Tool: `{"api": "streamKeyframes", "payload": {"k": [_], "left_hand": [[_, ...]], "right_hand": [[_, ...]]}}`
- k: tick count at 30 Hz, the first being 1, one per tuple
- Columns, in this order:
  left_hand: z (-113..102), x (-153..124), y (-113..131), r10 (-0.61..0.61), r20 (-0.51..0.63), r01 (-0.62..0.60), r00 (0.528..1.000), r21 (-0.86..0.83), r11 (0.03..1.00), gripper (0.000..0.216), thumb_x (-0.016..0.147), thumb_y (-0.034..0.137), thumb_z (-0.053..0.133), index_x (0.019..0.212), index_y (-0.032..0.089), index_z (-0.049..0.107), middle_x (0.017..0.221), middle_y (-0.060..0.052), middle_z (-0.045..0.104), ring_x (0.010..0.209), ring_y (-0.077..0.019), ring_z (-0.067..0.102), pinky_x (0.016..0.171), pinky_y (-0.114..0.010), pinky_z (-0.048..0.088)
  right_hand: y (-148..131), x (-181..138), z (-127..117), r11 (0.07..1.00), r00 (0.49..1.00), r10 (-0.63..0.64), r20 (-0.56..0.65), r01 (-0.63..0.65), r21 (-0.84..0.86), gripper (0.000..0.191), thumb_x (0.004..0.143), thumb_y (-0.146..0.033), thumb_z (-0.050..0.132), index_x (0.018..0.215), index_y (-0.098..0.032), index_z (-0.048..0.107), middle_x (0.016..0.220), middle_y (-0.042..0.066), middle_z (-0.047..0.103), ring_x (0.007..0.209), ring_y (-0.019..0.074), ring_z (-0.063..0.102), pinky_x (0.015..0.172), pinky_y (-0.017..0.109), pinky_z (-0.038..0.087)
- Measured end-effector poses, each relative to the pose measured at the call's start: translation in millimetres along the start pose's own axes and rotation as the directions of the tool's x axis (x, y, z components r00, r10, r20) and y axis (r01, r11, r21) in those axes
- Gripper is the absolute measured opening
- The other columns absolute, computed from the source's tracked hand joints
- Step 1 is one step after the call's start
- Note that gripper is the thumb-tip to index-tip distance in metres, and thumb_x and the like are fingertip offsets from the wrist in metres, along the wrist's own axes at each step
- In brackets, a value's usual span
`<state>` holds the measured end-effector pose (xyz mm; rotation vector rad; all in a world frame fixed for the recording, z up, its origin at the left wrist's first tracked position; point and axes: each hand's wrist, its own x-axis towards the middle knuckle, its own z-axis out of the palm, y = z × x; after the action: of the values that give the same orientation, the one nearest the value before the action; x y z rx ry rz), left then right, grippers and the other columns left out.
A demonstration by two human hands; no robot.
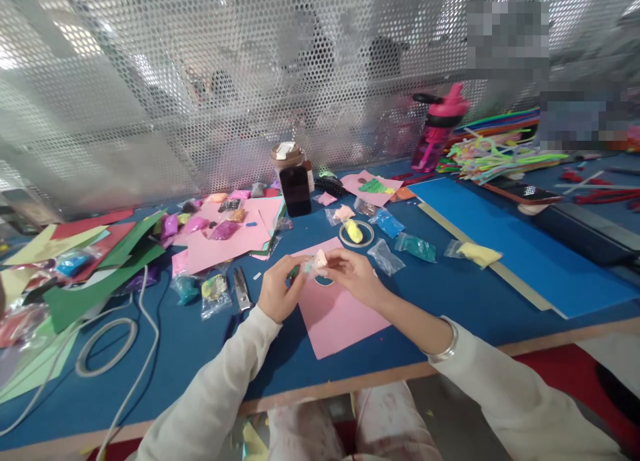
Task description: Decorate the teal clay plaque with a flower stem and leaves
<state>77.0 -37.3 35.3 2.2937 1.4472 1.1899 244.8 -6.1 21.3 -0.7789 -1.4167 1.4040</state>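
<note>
Above a pink sheet of paper (337,324), my two hands hold a small clear plastic bag (314,265) with pale pink clay at its right end. My left hand (279,289) pinches the bag's left side, fingers closed. My right hand (356,276) grips the clay end between thumb and fingers. Part of a drawn or laid ring shows on the paper just below the bag, mostly covered by my hands. Scissors (242,291) lie left of my left hand. Beyond my right hand, a tape roll (371,234) surrounds a lump of yellow clay (354,231).
A phone (295,191) leans on a lidded cup (287,154) at the back. Bagged clays, such as a teal one (419,247), lie to the right beside a blue sheet (520,247). Coloured papers (115,267) and a white cable (150,314) cover the left. A pink bottle (440,131) stands behind.
</note>
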Motion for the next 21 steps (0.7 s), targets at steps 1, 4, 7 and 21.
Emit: {"api": "streamKeyframes", "payload": {"k": [1, 4, 7, 21], "left_hand": [[1, 0, 0, -0.007, 0.006, 0.007, 1.000, -0.018, 1.000, 0.019, 0.084, 0.021, 0.043, 0.095, 0.017, 0.058, 0.075, -0.002, 0.057, 0.062, -0.0114, 0.051, 0.060, -0.023, 0.041], [4, 1, 1, -0.022, 0.028, 0.024, 0.999, -0.057, 0.998, 0.021, 0.085, 0.023, 0.041, 0.088, 0.015, 0.060, 0.070, -0.002, 0.056, 0.062, -0.0115, 0.050, 0.059, -0.023, 0.040], [4, 2, 4, -0.009, 0.084, 0.017, 0.996, -0.095, 0.995, 0.024, 0.087, 0.027, 0.039, 0.087, 0.016, 0.060, 0.065, 0.000, 0.053, 0.059, -0.0110, 0.049, 0.057, -0.022, 0.039], [4, 5, -2, 0.003, 0.048, 0.000, 0.999, -0.054, 0.999, 0.011, 0.078, 0.020, 0.048, 0.073, 0.016, 0.056, 0.063, 0.000, 0.051, 0.055, -0.0108, 0.044, 0.055, -0.023, 0.035]], "right_hand": [[1, 1, 0, 0.999, 1.000, 0.016, -0.001, -0.016, 0.029, 0.020, 0.062, -0.027, 0.071, 0.076, -0.016, 0.062, 0.076, 0.001, 0.060, 0.070, 0.0125, 0.056, 0.064, 0.025, 0.046], [2, 3, -1, 0.991, 0.998, 0.063, 0.025, -0.065, 0.120, 0.017, 0.063, -0.029, 0.070, 0.071, -0.015, 0.063, 0.075, 0.002, 0.058, 0.070, 0.0118, 0.055, 0.066, 0.026, 0.046], [1, 4, -3, 0.966, 0.990, 0.117, 0.082, -0.133, 0.222, 0.020, 0.066, -0.033, 0.068, 0.070, -0.015, 0.063, 0.068, 0.000, 0.056, 0.062, 0.0095, 0.052, 0.062, 0.025, 0.044], [-1, -3, 0, 0.813, 0.862, 0.287, 0.418, -0.450, 0.370, 0.014, 0.067, -0.025, 0.061, 0.066, -0.013, 0.053, 0.051, -0.004, 0.043, 0.040, 0.0054, 0.034, 0.043, 0.025, 0.041]]}}
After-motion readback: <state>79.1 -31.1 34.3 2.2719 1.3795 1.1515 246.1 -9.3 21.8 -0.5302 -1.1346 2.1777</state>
